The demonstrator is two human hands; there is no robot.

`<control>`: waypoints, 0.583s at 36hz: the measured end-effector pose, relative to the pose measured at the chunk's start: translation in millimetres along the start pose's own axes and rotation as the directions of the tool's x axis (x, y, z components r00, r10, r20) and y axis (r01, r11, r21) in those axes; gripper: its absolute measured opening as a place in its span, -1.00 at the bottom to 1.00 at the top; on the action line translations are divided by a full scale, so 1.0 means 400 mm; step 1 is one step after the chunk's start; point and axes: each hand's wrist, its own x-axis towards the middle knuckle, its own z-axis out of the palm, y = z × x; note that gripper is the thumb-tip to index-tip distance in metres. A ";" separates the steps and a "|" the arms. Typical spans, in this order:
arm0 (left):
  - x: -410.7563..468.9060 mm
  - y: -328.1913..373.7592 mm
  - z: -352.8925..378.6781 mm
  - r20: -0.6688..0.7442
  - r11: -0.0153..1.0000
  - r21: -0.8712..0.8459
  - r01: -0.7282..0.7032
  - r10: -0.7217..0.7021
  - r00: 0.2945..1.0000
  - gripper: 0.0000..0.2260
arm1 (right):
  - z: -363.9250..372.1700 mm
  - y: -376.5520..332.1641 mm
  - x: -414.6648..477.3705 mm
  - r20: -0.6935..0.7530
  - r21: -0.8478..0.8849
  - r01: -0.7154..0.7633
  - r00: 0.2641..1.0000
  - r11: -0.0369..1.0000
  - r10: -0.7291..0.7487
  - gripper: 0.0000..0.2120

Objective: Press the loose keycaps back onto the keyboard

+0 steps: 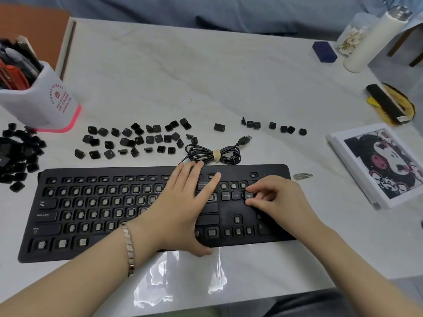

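A black keyboard lies in front of me with most of its switches bare. Backspace, Delete, End, Caps Lock and Shift caps are on. My left hand rests flat on the middle of the board, fingers straight and reaching past Backspace. My right hand has curled fingers, and its fingertips and thumb pinch the Pg Dn keycap sitting beside End. Loose black keycaps are scattered behind the keyboard. A short row of keycaps lies further right and a pile of keycaps at the far left.
The keyboard's coiled cable lies just behind it. A white pen holder stands back left. A printed picture lies at the right, with a black brush and white bottle beyond. A clear plastic bag lies at the front edge.
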 end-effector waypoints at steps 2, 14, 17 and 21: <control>-0.002 -0.006 0.004 0.017 1.000 -0.008 0.002 -0.001 1.000 0.19 | 0.003 -0.002 0.007 0.013 -0.002 -0.007 1.000 1.000 0.007 -0.69; -0.018 -0.011 0.007 0.023 0.999 -0.005 0.052 -0.052 0.998 0.20 | 0.007 0.015 0.024 0.044 -0.047 0.006 0.999 0.999 -0.004 -0.76; -0.016 -0.010 0.009 0.003 0.998 -0.013 0.058 -0.058 0.998 0.16 | 0.010 0.016 0.027 0.040 -0.033 -0.013 0.999 0.999 0.014 -0.80; -0.014 -0.006 0.013 -0.036 0.997 -0.029 0.075 -0.076 0.996 0.06 | 0.014 0.019 0.033 0.029 -0.044 -0.025 0.999 0.999 0.026 -0.82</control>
